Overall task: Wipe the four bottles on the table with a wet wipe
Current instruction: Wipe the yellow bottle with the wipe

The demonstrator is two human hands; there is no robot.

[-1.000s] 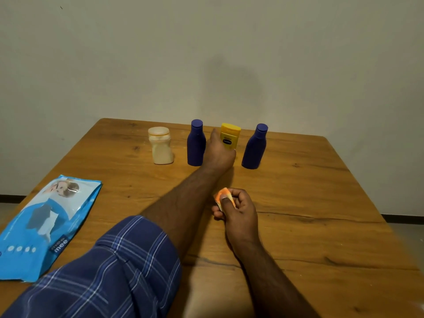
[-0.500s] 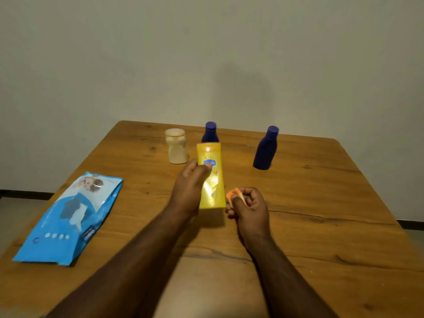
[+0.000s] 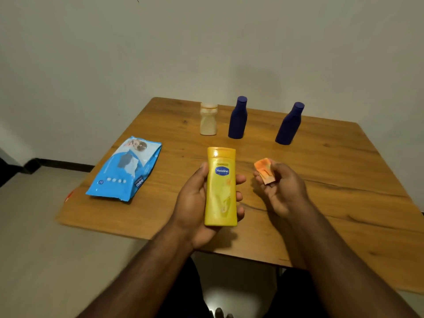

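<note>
My left hand (image 3: 195, 203) grips a yellow lotion bottle (image 3: 221, 187), held upright above the near part of the wooden table (image 3: 332, 180) with its label facing me. To its right, my right hand (image 3: 282, 189) pinches a small folded wipe (image 3: 265, 171), stained orange, a short gap away from the bottle. At the back of the table a cream bottle (image 3: 208, 119) stands upright, with one dark blue bottle (image 3: 238, 118) just right of it and a second dark blue bottle (image 3: 289, 123) farther right.
A blue wet-wipe pack (image 3: 125, 172) lies flat near the table's left edge. A pale wall rises right behind the table. Bare floor lies to the left and below the near edge.
My left hand took the yellow bottle from the back row and brought it close to me. My right hand turned palm up with the wipe. The view tilted down and left.
</note>
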